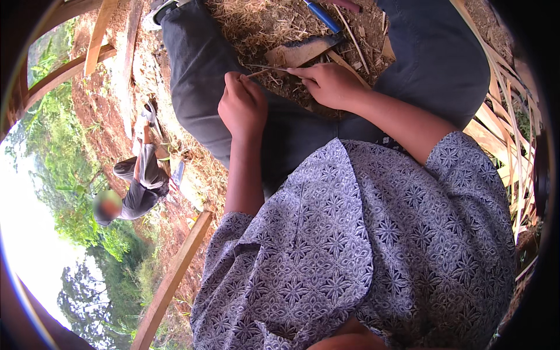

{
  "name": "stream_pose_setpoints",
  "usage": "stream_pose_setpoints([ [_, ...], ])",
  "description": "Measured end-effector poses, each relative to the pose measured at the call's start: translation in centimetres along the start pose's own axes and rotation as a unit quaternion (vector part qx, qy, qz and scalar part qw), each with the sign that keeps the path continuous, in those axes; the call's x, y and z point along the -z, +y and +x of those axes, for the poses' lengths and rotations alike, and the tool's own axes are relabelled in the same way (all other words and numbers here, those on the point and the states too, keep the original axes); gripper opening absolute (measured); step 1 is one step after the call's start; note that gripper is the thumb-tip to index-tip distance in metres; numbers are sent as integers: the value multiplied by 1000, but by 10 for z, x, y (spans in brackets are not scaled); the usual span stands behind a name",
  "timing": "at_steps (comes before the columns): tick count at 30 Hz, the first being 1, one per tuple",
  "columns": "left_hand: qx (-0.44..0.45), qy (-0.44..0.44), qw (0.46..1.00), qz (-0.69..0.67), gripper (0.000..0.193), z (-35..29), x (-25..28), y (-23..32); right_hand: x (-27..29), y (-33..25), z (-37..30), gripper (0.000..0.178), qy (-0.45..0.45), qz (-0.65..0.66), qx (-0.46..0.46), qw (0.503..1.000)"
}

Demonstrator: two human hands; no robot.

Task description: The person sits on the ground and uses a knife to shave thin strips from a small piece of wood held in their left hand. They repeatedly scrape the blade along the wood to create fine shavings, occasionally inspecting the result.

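My left hand (242, 105) is closed in a fist above my left thigh, gripping a thin wooden stick (256, 73) whose tip pokes out toward the right. My right hand (331, 85) is closed too, its forefinger stretched along a slim, blade-like tool (269, 67). That tool points left and crosses close to the stick's tip; whether they touch I cannot tell. Most of the stick is hidden inside my left fist, and the tool's handle is covered by my right fingers.
Between my legs lie a piece of wood (300, 52) with a blackened edge, a blue-handled tool (322, 16) and shavings (251, 26). Split strips (507, 125) are heaped at the right. A wooden post (174, 280) slants at lower left; another person (143, 178) sits beyond.
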State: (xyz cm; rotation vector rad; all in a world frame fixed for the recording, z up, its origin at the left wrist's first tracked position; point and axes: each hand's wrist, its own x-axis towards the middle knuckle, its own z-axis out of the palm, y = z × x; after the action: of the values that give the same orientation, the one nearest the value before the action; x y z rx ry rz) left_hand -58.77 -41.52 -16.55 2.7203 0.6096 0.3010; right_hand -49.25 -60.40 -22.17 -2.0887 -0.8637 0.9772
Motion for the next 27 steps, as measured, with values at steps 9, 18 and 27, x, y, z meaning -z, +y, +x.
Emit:
stream_pose_setpoints([
  [9,-20,-19,998,56,14,18,-12,-13,-8,25,24,42,12,-89,-80,993],
  [18,-58,-48,996,39,18,34,-24,-5,-19,20,38,32,137,125,65,980],
  [27,-66,-9,997,-35,14,15,-40,0,5,4,21,32,78,129,7,989],
])
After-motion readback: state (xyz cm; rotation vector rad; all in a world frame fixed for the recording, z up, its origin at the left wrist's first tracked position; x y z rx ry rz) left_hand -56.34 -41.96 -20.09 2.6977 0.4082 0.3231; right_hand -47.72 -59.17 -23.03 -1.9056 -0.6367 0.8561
